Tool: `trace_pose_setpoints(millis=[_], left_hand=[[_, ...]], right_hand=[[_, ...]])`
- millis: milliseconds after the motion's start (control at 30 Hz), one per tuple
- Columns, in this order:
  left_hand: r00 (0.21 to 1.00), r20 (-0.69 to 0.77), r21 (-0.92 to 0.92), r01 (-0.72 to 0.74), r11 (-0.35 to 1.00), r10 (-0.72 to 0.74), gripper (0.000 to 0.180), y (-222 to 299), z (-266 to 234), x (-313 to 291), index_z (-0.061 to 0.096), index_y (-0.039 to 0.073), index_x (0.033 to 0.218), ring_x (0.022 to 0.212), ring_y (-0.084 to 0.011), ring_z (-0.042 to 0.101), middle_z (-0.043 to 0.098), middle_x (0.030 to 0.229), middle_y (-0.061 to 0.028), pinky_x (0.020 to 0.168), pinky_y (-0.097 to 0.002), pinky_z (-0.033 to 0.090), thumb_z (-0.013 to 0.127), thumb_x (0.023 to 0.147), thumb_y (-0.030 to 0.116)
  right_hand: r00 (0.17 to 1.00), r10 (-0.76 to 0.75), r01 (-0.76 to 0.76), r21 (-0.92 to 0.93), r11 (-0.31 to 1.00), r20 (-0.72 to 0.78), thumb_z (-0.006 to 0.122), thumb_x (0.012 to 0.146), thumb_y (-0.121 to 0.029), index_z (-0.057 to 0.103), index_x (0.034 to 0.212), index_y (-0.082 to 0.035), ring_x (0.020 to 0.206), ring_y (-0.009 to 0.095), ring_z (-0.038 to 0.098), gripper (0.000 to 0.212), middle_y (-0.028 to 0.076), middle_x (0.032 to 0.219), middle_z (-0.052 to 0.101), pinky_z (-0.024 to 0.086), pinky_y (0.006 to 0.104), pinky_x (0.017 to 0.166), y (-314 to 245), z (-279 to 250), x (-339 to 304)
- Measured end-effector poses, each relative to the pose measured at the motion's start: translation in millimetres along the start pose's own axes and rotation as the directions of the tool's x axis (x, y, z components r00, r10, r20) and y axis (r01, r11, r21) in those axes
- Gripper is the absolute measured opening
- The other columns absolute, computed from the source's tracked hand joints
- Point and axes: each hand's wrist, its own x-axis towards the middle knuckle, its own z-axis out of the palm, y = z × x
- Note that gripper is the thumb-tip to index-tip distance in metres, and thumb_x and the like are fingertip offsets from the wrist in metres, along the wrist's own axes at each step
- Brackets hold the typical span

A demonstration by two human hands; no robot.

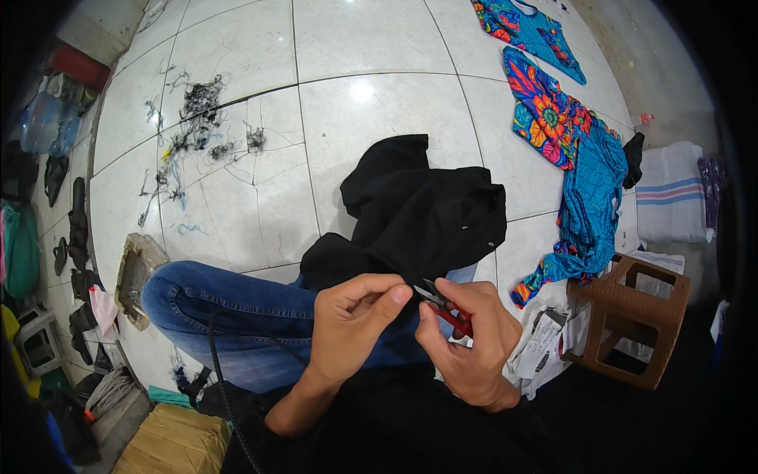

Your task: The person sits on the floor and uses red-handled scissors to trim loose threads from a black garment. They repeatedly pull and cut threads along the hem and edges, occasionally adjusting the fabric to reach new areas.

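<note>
A pair of thread snips [452,314] with red handles and short metal blades is held in my right hand [474,336]. Its blades point up and left, toward the fingertips of my left hand [351,324]. Those fingers are closed in a pinch at the near edge of a black garment [426,205]; what lies between them is too small to make out. The garment is spread loosely over my lap and the floor ahead, with a small light round spot near its right edge. My bent leg in blue jeans [237,316] lies to the left.
Dark thread scraps [201,103] litter the white tiled floor [379,35]. Colourful blue garments [584,174] lie at right, near a brown plastic stool [671,332] tipped on its side. A worn tray-like block [130,292] stands by my knee; sandals [77,225] lie far left.
</note>
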Motion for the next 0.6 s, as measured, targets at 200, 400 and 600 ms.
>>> trace_pose_setpoints(millis=[200, 400, 600], left_hand=[[1.000, 0.001, 0.024, 0.000, 1.000, 0.000, 0.015, 2.8, 0.3, -1.2, 0.073, -0.006, 0.111, 0.082, -0.0048, 0.060, 0.071, 0.095, -0.0031, 0.070, -0.0196, 0.047, 0.073, 0.100, 0.004], [0.999, 0.007, 0.095, -0.040, 0.995, 0.039, 0.015, 7.5, 2.1, -3.0, 0.073, -0.006, 0.111, 0.083, -0.0050, 0.061, 0.072, 0.096, -0.0041, 0.071, -0.0198, 0.048, 0.073, 0.100, 0.003], [0.999, 0.009, -0.021, -0.042, 0.999, 0.042, 0.014, 2.8, 0.0, -0.8, 0.073, -0.007, 0.111, 0.085, -0.0049, 0.061, 0.072, 0.097, -0.0046, 0.074, -0.0196, 0.048, 0.071, 0.100, 0.002]], right_hand=[[1.000, 0.013, -0.013, -0.007, 1.000, 0.009, 0.086, 0.073, 0.000, 0.072, 0.107, 0.003, 0.061, 0.024, 0.070, 0.037, 0.013, 0.079, 0.069, 0.052, 0.0297, 0.051, -2.4, -1.0, 0.7], [1.000, 0.009, -0.009, -0.008, 1.000, -0.001, 0.086, 0.073, 0.001, 0.071, 0.107, 0.003, 0.061, 0.024, 0.069, 0.037, 0.013, 0.080, 0.069, 0.052, 0.0304, 0.052, -2.2, 0.0, 0.2], [0.998, 0.014, -0.009, 0.090, 0.996, -0.054, 0.085, 0.076, 0.001, 0.070, 0.108, 0.003, 0.063, 0.023, 0.070, 0.036, 0.012, 0.081, 0.069, 0.053, 0.0305, 0.052, 0.2, 10.2, -1.2]])
